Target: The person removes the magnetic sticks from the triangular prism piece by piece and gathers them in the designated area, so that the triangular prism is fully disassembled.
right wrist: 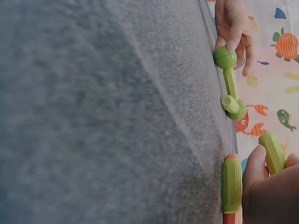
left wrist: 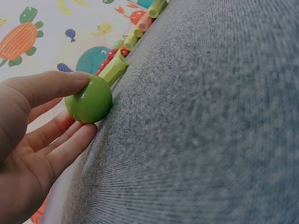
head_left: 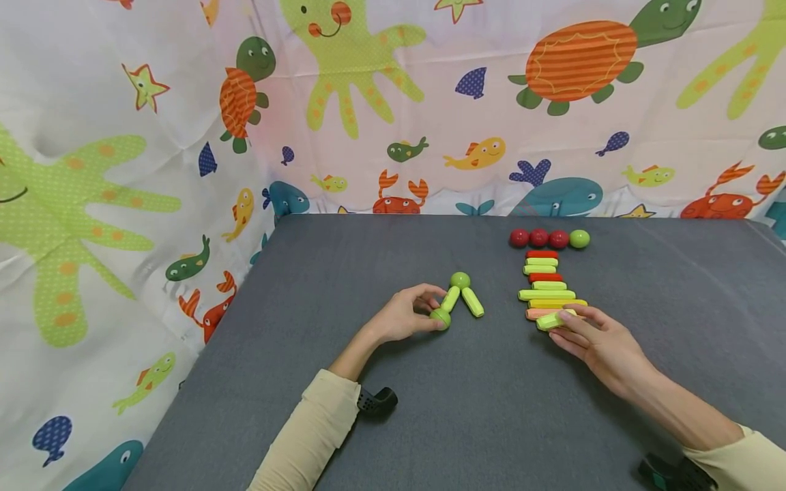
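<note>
My left hand [head_left: 408, 314] pinches a green ball [left wrist: 91, 100] between thumb and fingers. That ball is joined to a short light-green stick [head_left: 451, 299], whose other end meets a second green ball [head_left: 460, 280]. A further green stick [head_left: 473, 302] slants down to the right from the second ball, its lower end free. My right hand [head_left: 604, 344] holds a short green stick [right wrist: 273, 151] between thumb and fingers, at the near end of a row of sticks. Another green stick [right wrist: 232, 184] lies on the table close to the thumb in the right wrist view.
Red, green, yellow and orange sticks [head_left: 546, 295] lie stacked in a row on the grey table [head_left: 467, 409]. Behind them several red balls [head_left: 538, 238] and one green ball [head_left: 579, 239] are lined up. A patterned sea-animal curtain [head_left: 368, 157] hangs along the back and left edges.
</note>
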